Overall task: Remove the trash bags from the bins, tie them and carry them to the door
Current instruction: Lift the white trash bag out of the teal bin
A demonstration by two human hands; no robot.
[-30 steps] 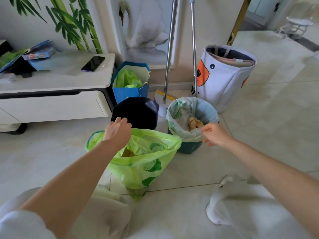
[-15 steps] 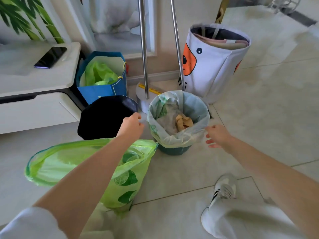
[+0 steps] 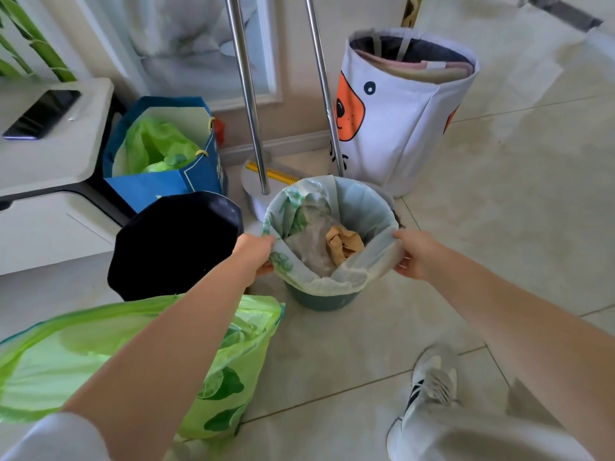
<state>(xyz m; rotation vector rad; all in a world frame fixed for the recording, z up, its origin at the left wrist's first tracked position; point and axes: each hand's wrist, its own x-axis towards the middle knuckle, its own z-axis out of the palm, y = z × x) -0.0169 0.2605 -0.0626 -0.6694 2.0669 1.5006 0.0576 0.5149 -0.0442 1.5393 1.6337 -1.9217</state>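
Note:
A small teal bin (image 3: pixel 321 300) stands on the floor, lined with a pale translucent trash bag (image 3: pixel 359 207) that holds crumpled brown paper (image 3: pixel 344 243) and clear plastic. My left hand (image 3: pixel 254 252) grips the bag's folded-over rim on the left side. My right hand (image 3: pixel 414 252) pinches the rim on the right side. A green lemon-print trash bag (image 3: pixel 233 380) stands open on the floor near me, under my left forearm. An empty black bin (image 3: pixel 176 241) sits beside it.
A blue paper bag (image 3: pixel 199 174) with green plastic inside stands by the white cabinet (image 3: pixel 50 168), which carries a phone (image 3: pixel 43 113). Two metal poles (image 3: pixel 248 104) and a white fabric basket (image 3: pixel 399 128) stand behind the teal bin. My shoe (image 3: pixel 429 384) rests at lower right.
My left hand left the green bag and crossed to the teal bin. Both hands have closed on the pale bag's rim. The view has shifted down and to the right.

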